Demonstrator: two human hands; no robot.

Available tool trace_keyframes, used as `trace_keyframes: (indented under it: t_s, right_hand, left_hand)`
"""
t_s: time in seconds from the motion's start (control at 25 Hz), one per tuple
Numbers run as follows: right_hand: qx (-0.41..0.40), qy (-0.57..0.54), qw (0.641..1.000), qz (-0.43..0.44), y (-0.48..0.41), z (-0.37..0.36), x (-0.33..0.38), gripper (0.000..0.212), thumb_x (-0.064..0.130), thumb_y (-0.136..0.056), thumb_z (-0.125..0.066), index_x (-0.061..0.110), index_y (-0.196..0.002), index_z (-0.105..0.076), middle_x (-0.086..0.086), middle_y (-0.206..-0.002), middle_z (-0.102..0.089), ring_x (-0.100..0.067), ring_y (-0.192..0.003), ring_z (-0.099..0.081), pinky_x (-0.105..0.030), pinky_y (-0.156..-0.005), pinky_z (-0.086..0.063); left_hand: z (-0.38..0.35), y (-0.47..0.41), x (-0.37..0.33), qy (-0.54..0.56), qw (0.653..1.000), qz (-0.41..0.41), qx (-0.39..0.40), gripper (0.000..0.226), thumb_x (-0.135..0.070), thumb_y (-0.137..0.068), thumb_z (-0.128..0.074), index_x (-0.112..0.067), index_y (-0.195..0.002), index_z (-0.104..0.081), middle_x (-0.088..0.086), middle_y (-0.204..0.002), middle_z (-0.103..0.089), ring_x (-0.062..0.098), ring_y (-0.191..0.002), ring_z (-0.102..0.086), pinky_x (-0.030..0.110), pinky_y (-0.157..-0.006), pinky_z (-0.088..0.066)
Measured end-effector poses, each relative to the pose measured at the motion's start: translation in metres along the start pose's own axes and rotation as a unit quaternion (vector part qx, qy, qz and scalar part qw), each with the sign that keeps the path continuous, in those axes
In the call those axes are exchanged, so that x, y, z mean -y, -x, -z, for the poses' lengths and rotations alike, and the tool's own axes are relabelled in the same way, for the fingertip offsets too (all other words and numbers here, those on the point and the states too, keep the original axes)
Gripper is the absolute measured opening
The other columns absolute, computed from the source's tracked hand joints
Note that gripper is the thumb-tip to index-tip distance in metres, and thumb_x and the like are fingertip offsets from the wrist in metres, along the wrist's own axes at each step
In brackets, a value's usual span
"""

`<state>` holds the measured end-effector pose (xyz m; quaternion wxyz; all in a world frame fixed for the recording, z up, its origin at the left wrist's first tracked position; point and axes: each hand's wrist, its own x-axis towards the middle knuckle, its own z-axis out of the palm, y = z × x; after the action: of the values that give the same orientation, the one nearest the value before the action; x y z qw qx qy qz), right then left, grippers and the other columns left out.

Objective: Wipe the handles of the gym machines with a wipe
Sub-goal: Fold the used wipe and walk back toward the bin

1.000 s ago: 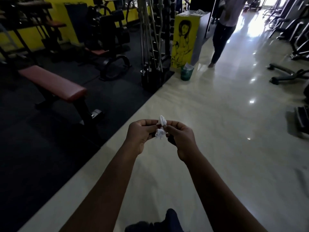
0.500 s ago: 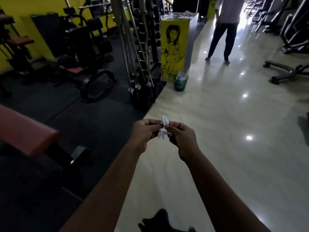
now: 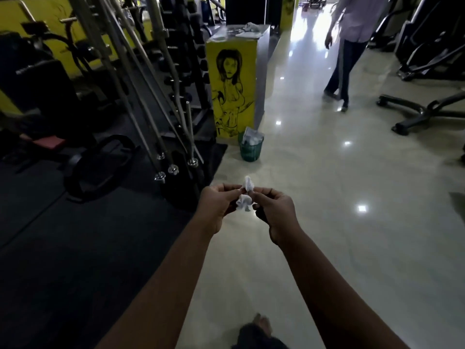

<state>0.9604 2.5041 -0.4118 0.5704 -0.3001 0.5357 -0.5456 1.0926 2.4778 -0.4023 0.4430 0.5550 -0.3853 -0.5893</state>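
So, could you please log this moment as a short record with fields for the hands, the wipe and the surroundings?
place: gym, glossy floor right, dark mat left
wipe: white, crumpled, held up between both hands
left hand: pinches the wipe
right hand: pinches the wipe
bin: green, on the floor beside the yellow stand, paper inside
person: on foot, upper right
handles: none touched by the wipe

Glossy pale floor [image 3: 327,222], dark mat [image 3: 63,248], yellow wall [image 3: 30,13], green bin [image 3: 250,151].
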Motion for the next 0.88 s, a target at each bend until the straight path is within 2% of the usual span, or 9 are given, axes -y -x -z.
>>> trace_keyframes:
  t_s: [0.16, 0.28, 0.44, 0.6, 0.68, 0.8, 0.88]
  right_hand:
    - [-0.002, 0.021, 1.000, 0.005, -0.130, -0.002, 0.056, 0.009, 0.008, -0.081, -0.072, 0.004, -0.089, -0.071, -0.011, -0.071, -0.067, -0.015, -0.059, -0.053, -0.025, -0.054, -0.044]
    - [-0.010, 0.012, 1.000, -0.013, -0.221, -0.001, 0.079, 0.006, 0.005, -0.083, -0.070, 0.004, -0.089, -0.070, -0.014, -0.075, -0.067, -0.018, -0.062, -0.053, -0.025, -0.054, -0.043]
    - [-0.015, 0.014, 0.999, -0.025, -0.351, -0.002, 0.094, 0.004, 0.003, -0.082, -0.069, 0.006, -0.085, -0.070, -0.013, -0.071, -0.065, -0.017, -0.057, -0.050, -0.024, -0.051, -0.040]
    - [-0.011, 0.033, 0.999, -0.021, -0.490, -0.012, 0.121, 0.002, 0.004, -0.082, -0.070, 0.006, -0.082, -0.070, -0.010, -0.067, -0.065, -0.015, -0.054, -0.050, -0.025, -0.051, -0.039]
    - [-0.020, 0.041, 0.998, -0.039, -0.560, -0.020, 0.139, 0.008, 0.002, -0.082, -0.069, 0.008, -0.077, -0.069, -0.009, -0.065, -0.065, -0.017, -0.057, -0.053, -0.026, -0.054, -0.041]
    - [-0.025, 0.033, 0.997, -0.068, -0.657, -0.030, 0.156, 0.011, -0.002, -0.081, -0.068, 0.007, -0.074, -0.068, -0.014, -0.069, -0.066, -0.024, -0.067, -0.059, -0.029, -0.061, -0.049]
    - [-0.026, 0.035, 0.996, -0.081, -0.713, -0.036, 0.163, 0.011, -0.003, -0.081, -0.067, 0.006, -0.075, -0.067, -0.014, -0.068, -0.066, -0.024, -0.065, -0.060, -0.028, -0.059, -0.051]
  left_hand:
    - [-0.041, -0.120, -0.051, 0.017, 1.000, 0.000, 0.019, 0.019, -0.003, -0.086, -0.066, 0.002, -0.104, -0.068, 0.019, -0.089, -0.072, 0.021, -0.069, -0.069, 0.022, -0.057, -0.053]
    - [-0.070, -0.205, -0.074, 0.033, 0.999, 0.017, 0.037, 0.015, -0.006, -0.088, -0.064, -0.002, -0.101, -0.069, 0.014, -0.083, -0.073, 0.021, -0.069, -0.068, 0.024, -0.060, -0.054]
    - [-0.098, -0.336, -0.091, 0.024, 0.998, 0.039, 0.040, 0.011, -0.004, -0.089, -0.062, -0.010, -0.090, -0.071, 0.006, -0.068, -0.071, 0.016, -0.057, -0.065, 0.019, -0.050, -0.051]
    - [-0.126, -0.482, -0.115, 0.026, 0.998, 0.047, 0.043, 0.012, 0.003, -0.087, -0.061, -0.006, -0.088, -0.069, 0.005, -0.064, -0.071, 0.016, -0.056, -0.067, 0.021, -0.051, -0.051]
    - [-0.137, -0.550, -0.135, 0.022, 0.997, 0.062, 0.041, 0.013, 0.005, -0.086, -0.061, -0.006, -0.084, -0.069, 0.006, -0.062, -0.070, 0.017, -0.056, -0.065, 0.021, -0.054, -0.051]
    - [-0.153, -0.641, -0.160, 0.025, 0.995, 0.086, 0.039, 0.012, 0.007, -0.086, -0.060, -0.003, -0.084, -0.067, 0.003, -0.057, -0.069, 0.011, -0.050, -0.065, 0.018, -0.049, -0.051]
    - [-0.160, -0.693, -0.170, 0.019, 0.994, 0.100, 0.028, 0.012, 0.007, -0.087, -0.059, -0.003, -0.085, -0.065, 0.001, -0.057, -0.069, 0.011, -0.051, -0.065, 0.019, -0.051, -0.053]
